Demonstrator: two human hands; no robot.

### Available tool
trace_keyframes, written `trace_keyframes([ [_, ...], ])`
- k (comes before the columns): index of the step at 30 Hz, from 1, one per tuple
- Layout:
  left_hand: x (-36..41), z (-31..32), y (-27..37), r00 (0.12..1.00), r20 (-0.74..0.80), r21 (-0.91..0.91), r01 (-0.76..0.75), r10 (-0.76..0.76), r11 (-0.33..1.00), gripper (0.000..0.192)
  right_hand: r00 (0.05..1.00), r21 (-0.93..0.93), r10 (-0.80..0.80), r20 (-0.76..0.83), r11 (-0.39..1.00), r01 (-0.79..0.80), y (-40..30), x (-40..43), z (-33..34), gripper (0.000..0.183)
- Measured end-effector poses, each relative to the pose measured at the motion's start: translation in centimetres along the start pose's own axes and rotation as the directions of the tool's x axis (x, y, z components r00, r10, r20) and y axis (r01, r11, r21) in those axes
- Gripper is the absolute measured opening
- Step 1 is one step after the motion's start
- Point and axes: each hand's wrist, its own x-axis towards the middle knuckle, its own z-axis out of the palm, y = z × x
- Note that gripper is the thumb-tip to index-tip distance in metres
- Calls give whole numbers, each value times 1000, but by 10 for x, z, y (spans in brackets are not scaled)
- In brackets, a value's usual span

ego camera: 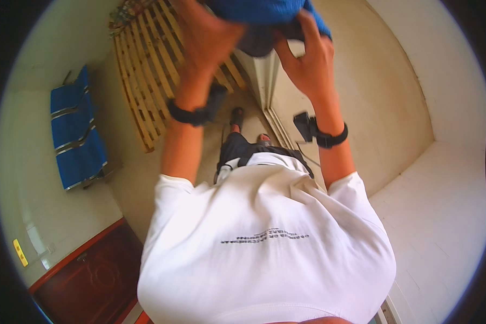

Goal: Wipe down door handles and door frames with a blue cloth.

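Observation:
Both arms are raised in front of me, each with a black strap and a small dark device at the wrist. At the top edge, a blue cloth item (259, 11), partly cut off by the frame, has a dark part (259, 40) beneath it; its exact kind cannot be told. My left hand (210, 34), blurred, grips its left side. My right hand (312, 52) holds its right side, with thumb and fingers curled at the edge.
A slatted wooden pallet or bed base (146, 73) lies at the upper left. Blue linked seats (75, 133) stand by the left wall. A dark red door (93, 271) is at the lower left. A sliding-door track (277, 125) crosses the floor near my feet.

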Motion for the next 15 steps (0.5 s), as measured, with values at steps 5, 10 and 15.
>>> trace_keyframes([
  [5, 57, -1, 12, 990, -93, -233, -128, 109, 964, 107, 983, -96, -180, 29, 979, 182, -28, 58, -16, 47],
  [10, 12, 13, 7, 994, -23, 111, -100, 103, 989, 103, 986, -172, 16, 163, 985, 12, -11, 24, -3, 39],
  [15, -46, 21, 7, 928, 122, -210, 372, -353, 904, 107, 964, -165, 158, 213, 979, -124, -5, -20, 12, 33],
])
